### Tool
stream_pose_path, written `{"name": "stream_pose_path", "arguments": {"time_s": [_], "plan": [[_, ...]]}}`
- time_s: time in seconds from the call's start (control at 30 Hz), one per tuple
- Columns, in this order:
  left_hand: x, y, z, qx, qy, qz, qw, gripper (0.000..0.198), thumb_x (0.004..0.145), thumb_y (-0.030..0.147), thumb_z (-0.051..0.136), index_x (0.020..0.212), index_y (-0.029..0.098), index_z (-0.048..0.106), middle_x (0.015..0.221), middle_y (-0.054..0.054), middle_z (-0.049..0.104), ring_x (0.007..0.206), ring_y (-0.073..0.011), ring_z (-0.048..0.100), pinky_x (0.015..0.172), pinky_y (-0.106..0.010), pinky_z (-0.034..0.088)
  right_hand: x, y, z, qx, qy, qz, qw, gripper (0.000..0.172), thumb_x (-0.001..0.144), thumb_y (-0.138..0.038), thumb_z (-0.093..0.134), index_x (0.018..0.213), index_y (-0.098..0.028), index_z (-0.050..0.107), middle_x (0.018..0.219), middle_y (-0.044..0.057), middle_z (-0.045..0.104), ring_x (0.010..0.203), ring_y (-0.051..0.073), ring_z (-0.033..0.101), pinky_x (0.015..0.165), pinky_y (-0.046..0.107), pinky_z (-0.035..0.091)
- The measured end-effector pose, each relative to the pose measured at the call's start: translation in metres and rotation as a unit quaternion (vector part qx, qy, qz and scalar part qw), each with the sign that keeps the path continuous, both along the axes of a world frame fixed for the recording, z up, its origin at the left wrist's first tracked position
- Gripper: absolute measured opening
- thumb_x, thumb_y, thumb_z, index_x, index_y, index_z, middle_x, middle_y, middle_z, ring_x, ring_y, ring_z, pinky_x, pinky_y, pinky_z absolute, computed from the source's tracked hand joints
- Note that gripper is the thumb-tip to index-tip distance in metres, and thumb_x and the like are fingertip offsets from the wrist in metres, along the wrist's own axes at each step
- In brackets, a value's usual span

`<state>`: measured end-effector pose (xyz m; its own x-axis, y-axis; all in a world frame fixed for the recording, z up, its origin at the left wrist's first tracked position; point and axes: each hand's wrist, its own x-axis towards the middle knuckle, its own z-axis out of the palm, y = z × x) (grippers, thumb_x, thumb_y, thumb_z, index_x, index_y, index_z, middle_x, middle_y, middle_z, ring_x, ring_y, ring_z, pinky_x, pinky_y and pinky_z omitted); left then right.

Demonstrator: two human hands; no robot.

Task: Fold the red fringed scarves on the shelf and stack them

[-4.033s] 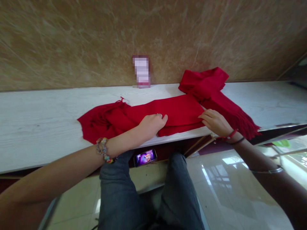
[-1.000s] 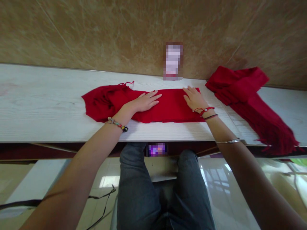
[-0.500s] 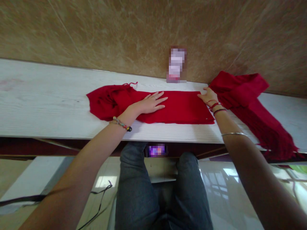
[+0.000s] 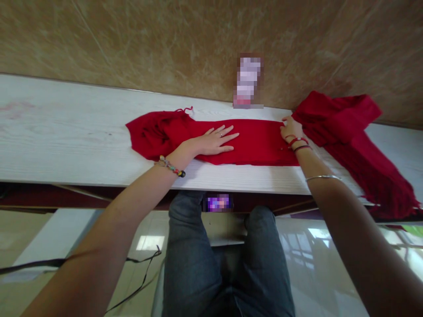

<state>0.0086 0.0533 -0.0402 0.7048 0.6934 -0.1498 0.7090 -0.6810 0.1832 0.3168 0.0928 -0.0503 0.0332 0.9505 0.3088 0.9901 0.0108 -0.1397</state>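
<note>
A red scarf (image 4: 254, 143) lies flat in a folded strip along the white tabletop, with its left part (image 4: 152, 134) bunched and rumpled. My left hand (image 4: 216, 141) rests palm down on the middle of the strip, fingers spread. At the strip's right end, my right hand (image 4: 293, 128) has its fingers bent and closed on the edge of the cloth; the fingertips are partly hidden. Just right of that hand lies more red cloth with a fringed end (image 4: 393, 193). I cannot tell whether it is joined to the strip.
The narrow white table (image 4: 66, 132) runs along a brown marbled wall (image 4: 148, 44). A blurred pinkish object (image 4: 247, 81) stands against the wall. Below the front edge, a blurred lit screen (image 4: 218, 202) shows above my knees. A black cable (image 4: 145, 273) hangs at lower left.
The view has shifted slightly, so everything sits a little higher and to the right. My right fingers have drawn together at the strip's end. My left hand stays flat on the cloth.
</note>
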Motion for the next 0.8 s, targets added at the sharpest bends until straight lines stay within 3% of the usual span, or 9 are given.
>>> {"name": "stream_pose_path", "arguments": {"time_s": [0.13, 0.27, 0.4, 0.47, 0.53, 0.67, 0.8], "plan": [[0.0, -0.002, 0.001, -0.002, 0.007, -0.003, 1.0, 0.063, 0.091, 0.055, 0.025, 0.147, 0.03, 0.01, 0.155, -0.002, -0.001, 0.141, -0.0241, 0.0, 0.112, -0.046, 0.005, -0.004, -0.007, -0.002, 0.012, -0.006, -0.055, 0.998, 0.038, 0.079, -0.007, 0.044, 0.114, -0.008, 0.058, 0.102, 0.023, 0.061, 0.096, 0.029, 0.059, 0.079, 0.043, 0.047], [-0.003, -0.002, 0.001, 0.01, -0.015, -0.002, 1.0, 0.06, 0.092, 0.054, 0.023, 0.147, 0.031, 0.012, 0.155, -0.001, 0.001, 0.142, -0.0231, 0.002, 0.112, -0.046, 0.006, -0.021, -0.022, 0.013, 0.055, -0.024, -0.035, 0.998, 0.039, 0.083, -0.009, 0.037, 0.115, -0.012, 0.06, 0.121, 0.026, 0.05, 0.109, 0.034, 0.049, 0.08, 0.047, 0.045], [-0.01, 0.003, -0.003, 0.061, -0.042, 0.069, 0.995, 0.056, 0.095, 0.05, 0.022, 0.146, 0.031, 0.014, 0.155, -0.003, 0.007, 0.141, -0.0241, 0.007, 0.112, -0.049, 0.007, -0.059, -0.033, 0.016, 0.055, -0.035, 0.1, 0.993, 0.041, 0.089, -0.021, 0.036, 0.126, -0.015, 0.052, 0.139, 0.014, 0.043, 0.126, 0.028, 0.038, 0.099, 0.045, 0.039], [-0.013, 0.006, -0.006, 0.07, -0.03, 0.101, 0.992, 0.056, 0.095, 0.05, 0.023, 0.146, 0.028, 0.018, 0.154, -0.006, 0.012, 0.141, -0.0255, 0.01, 0.111, -0.05, 0.01, -0.077, -0.036, 0.011, 0.004, -0.04, 0.178, 0.983, 0.044, 0.092, -0.029, 0.034, 0.132, -0.017, 0.046, 0.142, 0.01, 0.041, 0.131, 0.026, 0.033, 0.104, 0.047, 0.034], [-0.017, 0.008, -0.008, 0.075, -0.01, 0.114, 0.991, 0.056, 0.095, 0.049, 0.026, 0.145, 0.024, 0.025, 0.153, -0.009, 0.018, 0.14, -0.0267, 0.015, 0.111, -0.049, 0.013, -0.089, -0.039, 0.003, -0.058, -0.046, 0.209, 0.975, 0.047, 0.093, -0.035, 0.029, 0.136, -0.019, 0.042, 0.145, 0.008, 0.038, 0.134, 0.028, 0.03, 0.105, 0.053, 0.03], [-0.035, 0.006, -0.002, 0.136, -0.008, 0.105, 0.985, 0.051, 0.094, 0.046, 0.034, 0.138, 0.021, 0.041, 0.149, -0.011, 0.028, 0.137, -0.029, 0.022, 0.11, -0.051, 0.016, -0.082, -0.043, -0.008, -0.096, -0.058, 0.187, 0.976, 0.05, 0.094, -0.039, 0.024, 0.139, -0.024, 0.038, 0.148, 0.005, 0.033, 0.136, 0.026, 0.028, 0.107, 0.055, 0.026], [-0.084, 0.005, 0.008, 0.19, -0.083, 0.142, 0.968, 0.045, 0.095, 0.039, 0.035, 0.133, 0.02, 0.046, 0.149, -0.009, 0.029, 0.137, -0.0241, 0.022, 0.111, -0.045, 0.018, -0.05, -0.043, -0.015, -0.082, -0.069, 0.176, 0.978, 0.05, 0.094, -0.04, 0.022, 0.139, -0.025, 0.038, 0.147, 0.005, 0.034, 0.135, 0.025, 0.029, 0.106, 0.054, 0.028]]}}
